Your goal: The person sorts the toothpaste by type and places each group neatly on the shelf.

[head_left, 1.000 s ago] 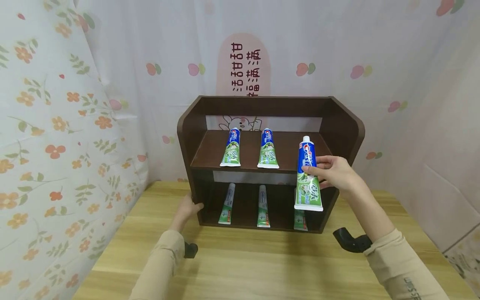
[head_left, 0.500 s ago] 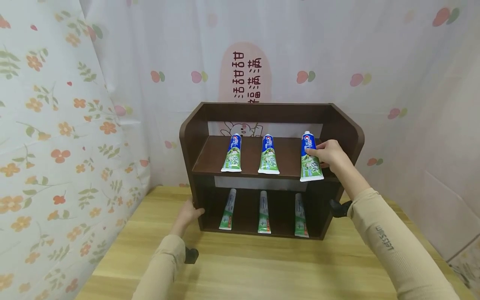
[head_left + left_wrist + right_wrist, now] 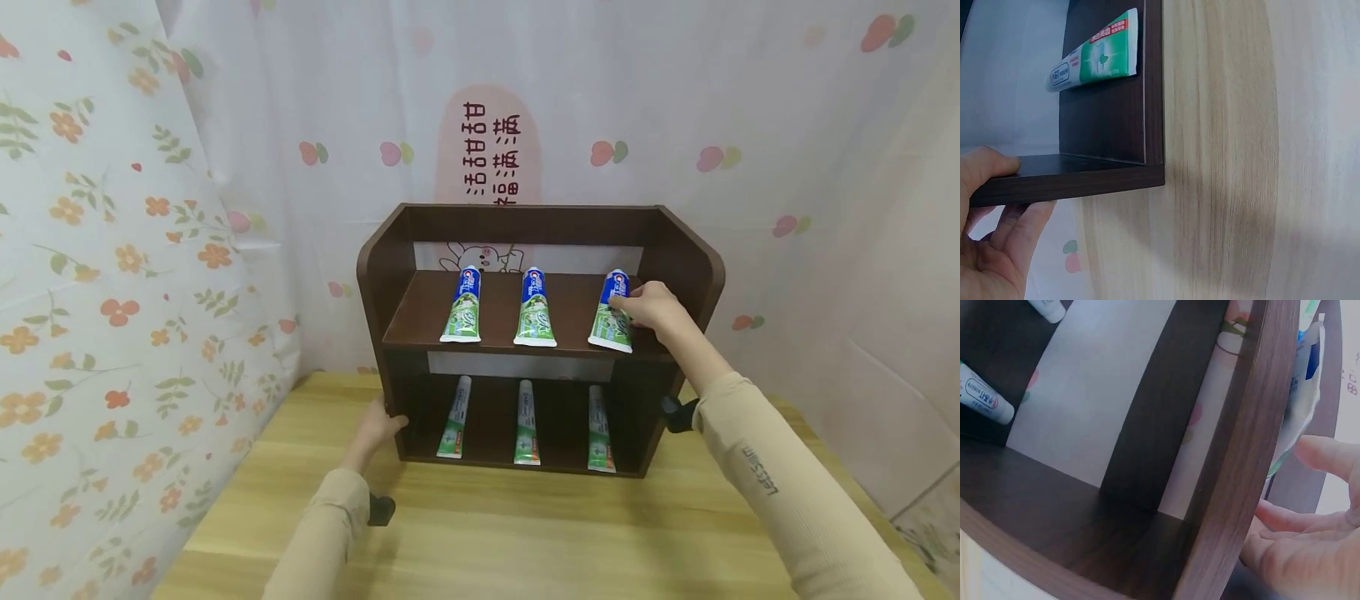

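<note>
On the right of the upper shelf in the head view lies a blue and green toothpaste tube (image 3: pixel 610 325), cap toward the back. My right hand (image 3: pixel 657 310) pinches its right side; in the right wrist view the thumb (image 3: pixel 1329 456) is against the tube (image 3: pixel 1305 394). My left hand (image 3: pixel 377 429) grips the left side panel of the dark brown two-tier rack (image 3: pixel 532 220), thumb on the inside and fingers on the outside in the left wrist view. Two matching toothpaste tubes, a left one (image 3: pixel 462 308) and a middle one (image 3: pixel 534 310), lie on the same shelf.
On the lower shelf lie three grey-green toothpaste tubes: left (image 3: pixel 454 421), middle (image 3: pixel 527 425) and right (image 3: pixel 599 429). The rack stands on a light wooden table (image 3: pixel 480 533). Patterned curtains (image 3: pixel 337 100) hang behind it and at both sides.
The right hand has carried the toothpaste tube from in front of the rack back onto the upper shelf's right part, then slightly left. The left hand keeps its grip on the side panel.
</note>
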`<state>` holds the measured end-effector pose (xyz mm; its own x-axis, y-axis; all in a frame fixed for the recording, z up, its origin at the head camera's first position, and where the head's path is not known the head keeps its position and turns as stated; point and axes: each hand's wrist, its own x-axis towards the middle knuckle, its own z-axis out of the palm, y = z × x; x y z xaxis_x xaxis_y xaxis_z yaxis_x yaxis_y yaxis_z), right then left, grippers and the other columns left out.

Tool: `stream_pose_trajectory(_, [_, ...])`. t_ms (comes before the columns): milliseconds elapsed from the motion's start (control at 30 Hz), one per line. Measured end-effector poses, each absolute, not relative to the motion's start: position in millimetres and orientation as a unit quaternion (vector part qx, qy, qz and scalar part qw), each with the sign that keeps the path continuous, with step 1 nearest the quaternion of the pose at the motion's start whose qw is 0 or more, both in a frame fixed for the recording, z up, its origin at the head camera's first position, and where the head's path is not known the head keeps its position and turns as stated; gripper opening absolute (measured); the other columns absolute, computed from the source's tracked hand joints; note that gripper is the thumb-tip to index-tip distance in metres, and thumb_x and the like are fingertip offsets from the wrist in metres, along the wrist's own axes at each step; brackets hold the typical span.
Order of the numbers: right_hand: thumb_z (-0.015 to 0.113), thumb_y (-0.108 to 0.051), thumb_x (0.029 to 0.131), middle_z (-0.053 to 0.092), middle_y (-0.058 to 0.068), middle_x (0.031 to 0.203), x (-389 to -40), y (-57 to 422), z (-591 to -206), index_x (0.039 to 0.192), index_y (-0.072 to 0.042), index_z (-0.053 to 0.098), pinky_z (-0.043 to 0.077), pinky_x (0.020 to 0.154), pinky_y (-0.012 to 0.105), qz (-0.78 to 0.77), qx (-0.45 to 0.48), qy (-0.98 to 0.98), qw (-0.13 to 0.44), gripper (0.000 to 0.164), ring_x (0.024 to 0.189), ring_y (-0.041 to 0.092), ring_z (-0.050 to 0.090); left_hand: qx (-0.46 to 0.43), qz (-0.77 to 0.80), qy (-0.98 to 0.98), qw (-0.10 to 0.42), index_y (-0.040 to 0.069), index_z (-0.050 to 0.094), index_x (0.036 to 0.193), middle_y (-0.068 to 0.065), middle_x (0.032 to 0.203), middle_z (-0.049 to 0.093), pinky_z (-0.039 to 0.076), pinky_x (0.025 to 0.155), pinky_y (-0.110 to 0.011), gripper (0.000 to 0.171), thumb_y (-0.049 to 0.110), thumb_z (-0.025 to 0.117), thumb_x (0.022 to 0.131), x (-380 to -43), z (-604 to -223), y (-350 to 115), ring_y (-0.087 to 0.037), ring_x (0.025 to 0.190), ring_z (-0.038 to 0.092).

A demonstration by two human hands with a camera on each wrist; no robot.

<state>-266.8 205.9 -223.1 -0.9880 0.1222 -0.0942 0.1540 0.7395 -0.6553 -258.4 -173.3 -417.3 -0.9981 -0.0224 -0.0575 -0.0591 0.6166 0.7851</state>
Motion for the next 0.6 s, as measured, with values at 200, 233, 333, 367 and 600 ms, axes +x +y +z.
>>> stream_pose_trajectory(200, [0.043,-0.033,0.092,0.042,0.032,0.129,-245.1,204.8,-228.8,0.134,0.014,0.029,0.041,0.097,0.050,-0.333,0.025,0.943,-0.005,0.065,0.112,0.039,0.045,-0.010,0.437,0.899,0.028,-0.012,0.024,0.135,-0.035,0.134,0.038,0.033,0.103,-0.056,0.060,0.005,0.052,0.085,-268.3,-414.4,-172.5,-0.049,0.124,0.037])
stream_pose_trajectory(233, [0.043,-0.033,0.092,0.042,0.032,0.129,-240.7,203.4,-230.4,0.134,0.013,0.030,0.041,0.097,0.051,-0.330,0.017,0.944,-0.013,0.064,0.114,0.040,0.045,-0.006,0.437,0.899,0.025,-0.013,0.025,0.135,-0.035,0.133,0.038,0.033,0.102,-0.056,0.059,0.004,0.052,0.085,-269.2,-414.3,-172.4,-0.049,0.123,0.037])
stream_pose_trajectory(333, [0.045,-0.032,0.092,0.044,0.032,0.129,-225.6,199.6,-235.8,0.134,0.012,0.031,0.042,0.095,0.052,-0.323,-0.011,0.945,-0.046,0.062,0.117,0.042,0.046,0.007,0.434,0.901,0.007,-0.013,0.029,0.132,-0.035,0.130,0.042,0.035,0.100,-0.055,0.056,0.002,0.052,0.083,-270.1,-414.6,-172.7,-0.049,0.120,0.042])
stream_pose_trajectory(367, [0.046,-0.031,0.092,0.045,0.032,0.128,-219.7,198.5,-237.8,0.134,0.012,0.032,0.042,0.095,0.052,-0.324,-0.019,0.944,-0.061,0.061,0.116,0.043,0.047,0.012,0.434,0.901,-0.002,-0.014,0.031,0.131,-0.036,0.128,0.044,0.036,0.100,-0.055,0.055,0.001,0.052,0.082,-269.8,-414.8,-172.8,-0.049,0.119,0.043])
stream_pose_trajectory(600, [0.052,-0.020,0.091,0.045,0.029,0.121,-178.7,191.0,-275.6,0.127,0.010,0.041,0.044,0.091,0.051,-0.330,-0.080,0.917,-0.209,0.048,0.108,0.041,0.048,0.033,0.446,0.894,-0.029,-0.019,0.034,0.123,-0.039,0.117,0.048,0.048,0.086,-0.050,0.043,0.002,0.045,0.087,-249.9,-415.7,-178.8,-0.048,0.104,0.053])
